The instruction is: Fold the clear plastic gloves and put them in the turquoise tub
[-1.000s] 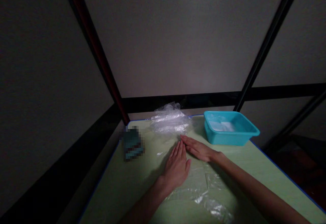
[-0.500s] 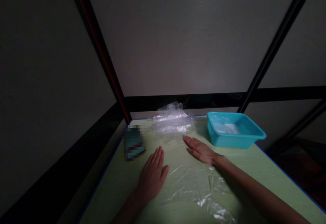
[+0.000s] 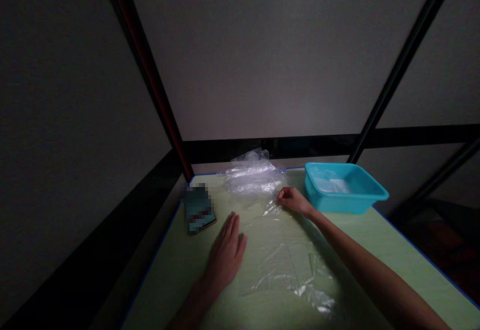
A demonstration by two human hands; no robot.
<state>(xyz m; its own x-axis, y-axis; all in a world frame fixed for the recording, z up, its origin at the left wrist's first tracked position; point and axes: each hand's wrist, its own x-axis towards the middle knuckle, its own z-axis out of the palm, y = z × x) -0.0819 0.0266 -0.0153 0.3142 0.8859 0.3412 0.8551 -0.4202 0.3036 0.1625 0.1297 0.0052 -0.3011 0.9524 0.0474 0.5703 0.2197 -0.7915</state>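
A clear plastic bag (image 3: pixel 281 265) lies spread out on the pale green table (image 3: pixel 168 275), its near end crumpled. My left hand (image 3: pixel 227 252) rests flat at the bag's left side, fingers stretched out and thumb apart. At the bag's far right corner my right hand (image 3: pixel 294 200) is closed in a pinch, gripping the film, which is gathered and wrinkled just below the fingertips. Beyond both hands sits a heap of clear plastic bags (image 3: pixel 255 175) at the table's back edge.
A turquoise plastic basin (image 3: pixel 345 202) stands at the back right with whitish, see-through material inside. At the back left lies a blurred-out flat object (image 3: pixel 198 210), perhaps a phone. Dark-framed grey panels (image 3: pixel 270 70) rise behind the table, whose edge is blue.
My right hand has gone from lying flat with fingers extended to pinching the bag's far corner, where the film is now bunched. The left hand stays nearly in place.
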